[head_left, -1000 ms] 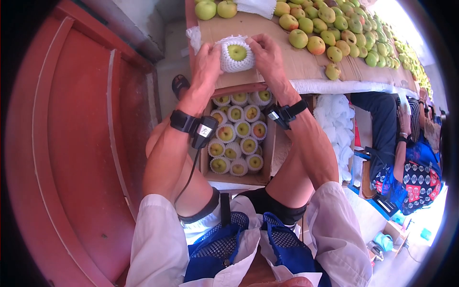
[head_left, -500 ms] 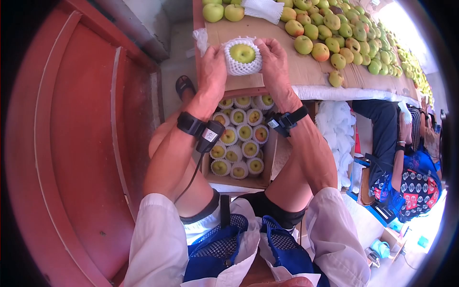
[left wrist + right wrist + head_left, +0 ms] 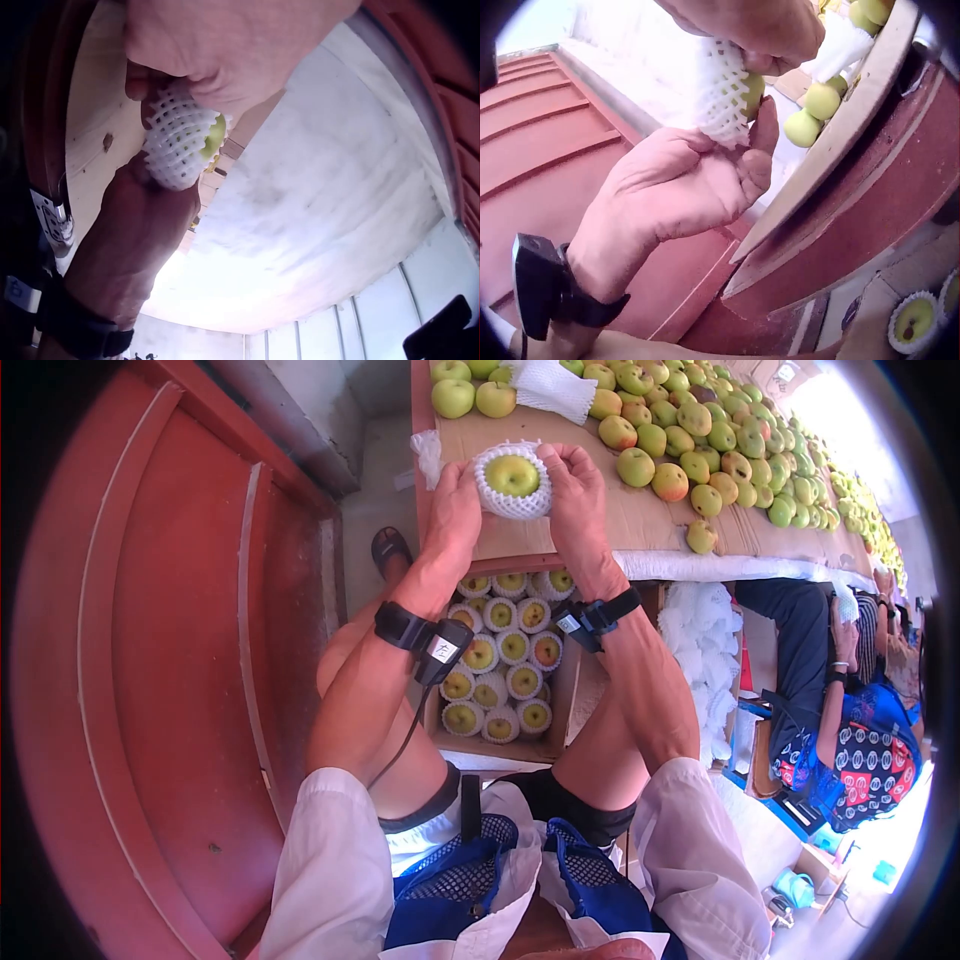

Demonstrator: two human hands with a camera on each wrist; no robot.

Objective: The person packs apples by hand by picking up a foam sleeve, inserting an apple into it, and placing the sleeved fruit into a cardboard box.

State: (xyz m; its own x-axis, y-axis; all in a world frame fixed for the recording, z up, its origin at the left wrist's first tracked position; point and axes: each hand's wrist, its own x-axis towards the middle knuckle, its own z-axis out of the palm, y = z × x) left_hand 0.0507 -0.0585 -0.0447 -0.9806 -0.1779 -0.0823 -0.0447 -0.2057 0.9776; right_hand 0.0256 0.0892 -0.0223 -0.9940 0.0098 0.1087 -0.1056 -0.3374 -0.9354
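A green apple (image 3: 512, 475) in a white foam net (image 3: 516, 506) is held between both hands over the near edge of the cardboard-covered table (image 3: 510, 540). Its bare top shows inside the net's opening in the head view. My left hand (image 3: 453, 515) grips the netted apple from the left, fingers bent against the net in the right wrist view. On the other side my right hand (image 3: 578, 495) pinches the net with thumb and fingers near its rim. In the left wrist view the net (image 3: 177, 142) covers most of the apple, leaving a green patch bare.
Below the hands, a cardboard box (image 3: 565, 690) holds several netted apples (image 3: 523, 680). Loose apples (image 3: 690, 435) cover the table's right side, with an empty foam net (image 3: 555, 388) beside them. White nets (image 3: 697, 660) fill a space at right, near another person (image 3: 790, 650). A red door (image 3: 190, 660) stands left.
Both hands and the netted apple have shifted slightly right and down in the head view. The apple's top now faces up more openly, with the net around its sides.
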